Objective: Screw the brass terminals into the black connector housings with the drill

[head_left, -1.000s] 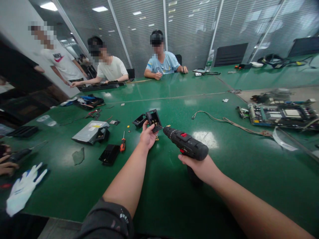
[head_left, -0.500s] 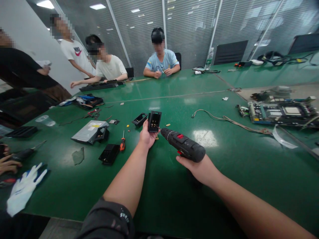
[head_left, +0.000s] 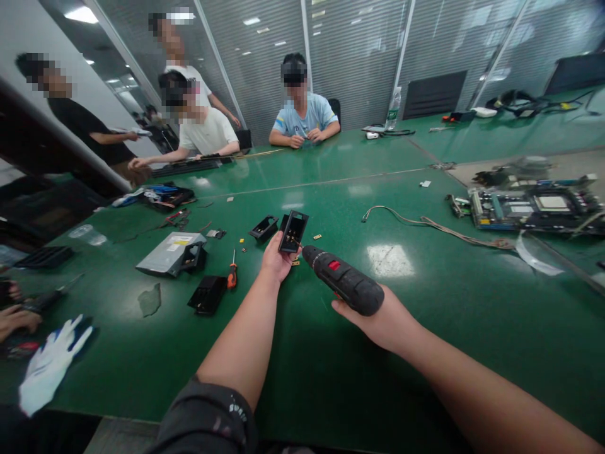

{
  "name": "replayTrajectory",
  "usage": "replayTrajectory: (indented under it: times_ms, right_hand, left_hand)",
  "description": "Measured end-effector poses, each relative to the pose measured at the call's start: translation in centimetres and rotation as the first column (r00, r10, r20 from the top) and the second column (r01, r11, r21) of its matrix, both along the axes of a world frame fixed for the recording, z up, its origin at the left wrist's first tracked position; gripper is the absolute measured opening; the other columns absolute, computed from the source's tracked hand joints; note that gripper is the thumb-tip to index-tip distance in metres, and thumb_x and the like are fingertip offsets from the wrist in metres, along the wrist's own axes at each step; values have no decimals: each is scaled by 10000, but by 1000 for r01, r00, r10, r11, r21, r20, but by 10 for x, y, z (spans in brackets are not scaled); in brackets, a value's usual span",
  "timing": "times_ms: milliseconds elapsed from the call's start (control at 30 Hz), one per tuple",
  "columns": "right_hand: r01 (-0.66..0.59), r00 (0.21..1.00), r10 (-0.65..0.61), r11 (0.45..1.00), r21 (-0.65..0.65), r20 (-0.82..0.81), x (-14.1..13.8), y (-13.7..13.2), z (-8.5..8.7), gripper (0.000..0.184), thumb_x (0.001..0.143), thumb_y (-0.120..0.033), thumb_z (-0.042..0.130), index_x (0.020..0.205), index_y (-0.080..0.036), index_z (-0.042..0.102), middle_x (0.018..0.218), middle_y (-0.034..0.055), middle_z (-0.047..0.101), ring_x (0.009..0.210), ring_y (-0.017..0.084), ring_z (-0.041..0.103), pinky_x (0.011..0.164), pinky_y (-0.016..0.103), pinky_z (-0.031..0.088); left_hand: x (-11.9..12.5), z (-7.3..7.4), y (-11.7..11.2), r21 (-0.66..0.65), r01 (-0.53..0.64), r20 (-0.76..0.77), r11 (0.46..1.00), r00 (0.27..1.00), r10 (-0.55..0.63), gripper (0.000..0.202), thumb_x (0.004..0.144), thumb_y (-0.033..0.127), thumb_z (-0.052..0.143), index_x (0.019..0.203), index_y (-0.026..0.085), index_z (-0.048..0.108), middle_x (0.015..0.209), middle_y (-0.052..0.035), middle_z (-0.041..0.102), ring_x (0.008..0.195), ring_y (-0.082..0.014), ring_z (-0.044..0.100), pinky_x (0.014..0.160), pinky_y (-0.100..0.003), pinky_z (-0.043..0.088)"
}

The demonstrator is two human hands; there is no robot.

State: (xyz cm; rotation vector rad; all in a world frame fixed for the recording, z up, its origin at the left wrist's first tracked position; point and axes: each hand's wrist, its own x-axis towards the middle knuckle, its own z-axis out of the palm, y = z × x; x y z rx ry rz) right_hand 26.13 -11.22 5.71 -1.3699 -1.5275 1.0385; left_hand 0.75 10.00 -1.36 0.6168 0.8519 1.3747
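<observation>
**Drill bit at the black housing**

Fingers of the left hand (head_left: 278,258) clasp a black plastic housing (head_left: 293,231) upright above the green bench (head_left: 331,378)'s middle, brass contacts (head_left: 293,239) still inside. The right hand (head_left: 373,321) cradles a cordless drill (head_left: 343,280), its fingers hidden, its bit at the housing. A second housing (head_left: 263,228) lies beyond.

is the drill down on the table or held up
Held up: the black-and-red cordless drill sits in the raised right hand, nose toward a black plastic bracket.

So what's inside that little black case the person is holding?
The black plastic housing in the left hand shows small gold-coloured metal bits inside; its underside is hidden against the hand.
</observation>
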Motion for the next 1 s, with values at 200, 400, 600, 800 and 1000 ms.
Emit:
replayTrajectory:
  times_ms: [200, 400, 600, 800, 1000]
  right_hand:
    - [28, 995, -23, 998, 51, -95, 0, 4, 0, 382, 838, -347, 994, 1210, -325, 907, 1053, 70, 919, 1084, 378, 874, 920, 504, 743]
    - [-37, 966, 23, 998, -50, -259, -7, 8, 5, 481, 837, -386, 927, 1302, -271, 875, 1038, 80, 907, 860, 300, 845, 734, 420, 698]
    - [-53, 902, -66, 964, -261, -426, -12, 10, 3, 459, 772, -470, 902, 1148, -211, 848, 1024, 111, 887, 755, 250, 811, 690, 392, 664]
    - [-37, 881, -99, 961, -274, -463, -14, 6, 2, 458, 740, -463, 926, 1107, -203, 838, 1072, 128, 894, 706, 217, 766, 693, 395, 647]
    - [-56, 858, -99, 958, -282, -504, -19, 2, 6, 444, 717, -452, 964, 1063, -216, 819, 986, 73, 852, 672, 189, 715, 717, 404, 631]
  left_hand:
    - [0, 0, 0, -30, 7, -22, 1000, 1000, -8, 562, 987, 572, 979, 1327, 199, 729, 1003, -47, 866, 749, -185, 844, 681, -285, 682]
    - [-1, 2, -3, -4, 20, -25, 1000, 1000, -20, 545, 995, 577, 979, 1311, 227, 706, 1007, -43, 862, 813, -195, 854, 793, -322, 706]
    - [-4, 8, -9, 55, 33, 8, 998, 999, -34, 476, 976, 463, 987, 1287, 281, 676, 1128, -35, 866, 968, -227, 879, 945, -400, 718]
    - [-6, 9, -12, 107, 62, 7, 992, 998, -63, 513, 934, 466, 992, 1323, 297, 703, 1210, -58, 872, 1096, -278, 882, 1119, -521, 680]
    - [-4, 13, -14, 50, 78, 132, 996, 988, -84, 343, 1004, 336, 875, 1303, 236, 740, 1184, -108, 882, 1045, -293, 885, 1091, -522, 678]
